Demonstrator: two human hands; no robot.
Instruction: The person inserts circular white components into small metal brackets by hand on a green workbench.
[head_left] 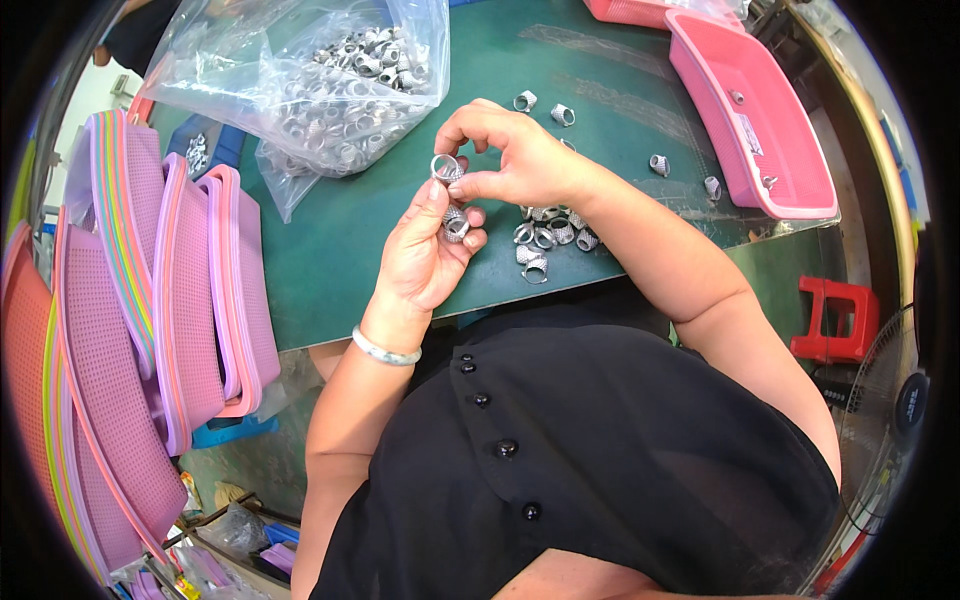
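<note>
Left hand (418,255), centre of frame: fingers curled, partly closed, retaining silver ring pieces (455,230) at the fingers; exact count cannot be told. Right hand (525,155), above and to the right: thumb and forefinger brought together on a single silver ring (453,172), which sits at the left thumb tip. A loose pile (545,236) of similar pieces lies on the green table (350,285), below the right wrist. Upper left: clear plastic bag (225,65) containing many more. Upper right: pink basket (790,135) with a few pieces inside.
</note>
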